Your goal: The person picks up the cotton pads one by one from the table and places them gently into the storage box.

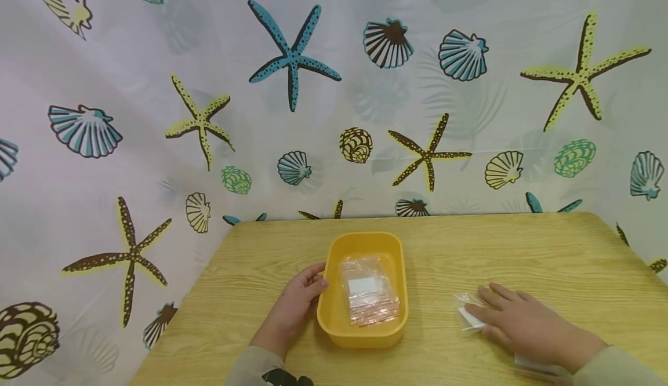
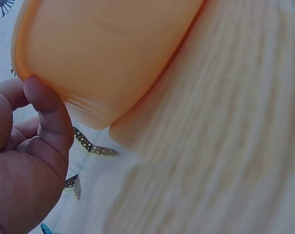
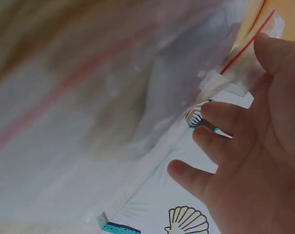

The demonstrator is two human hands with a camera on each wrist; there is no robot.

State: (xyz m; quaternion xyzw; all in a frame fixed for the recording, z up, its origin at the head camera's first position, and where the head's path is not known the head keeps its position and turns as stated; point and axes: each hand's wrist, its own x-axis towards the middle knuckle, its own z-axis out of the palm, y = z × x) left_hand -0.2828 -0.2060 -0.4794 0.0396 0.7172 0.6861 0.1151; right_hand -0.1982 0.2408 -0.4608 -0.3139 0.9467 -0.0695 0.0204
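Note:
In the head view, my left hand (image 1: 297,299) grips the left side of a yellow plastic tub (image 1: 362,338), the thumb at its rim and the fingers along the outside. Up close in the left wrist view, the thumb presses against the tub wall (image 2: 108,44). Several clear zip bags (image 1: 367,290) with red seal lines lie inside the tub, one showing a white piece. To the right, my right hand (image 1: 527,322) reaches palm down over a clear bag (image 1: 463,303) with something white in it, fingers extended. The right wrist view shows a red-sealed bag (image 3: 245,53) by the thumb.
Another clear bag (image 1: 540,368) lies partly under the right forearm. Everything stands on a wood-grain table (image 1: 250,258). A white curtain (image 1: 334,96) printed with starfish and shells hangs behind the table and along its sides.

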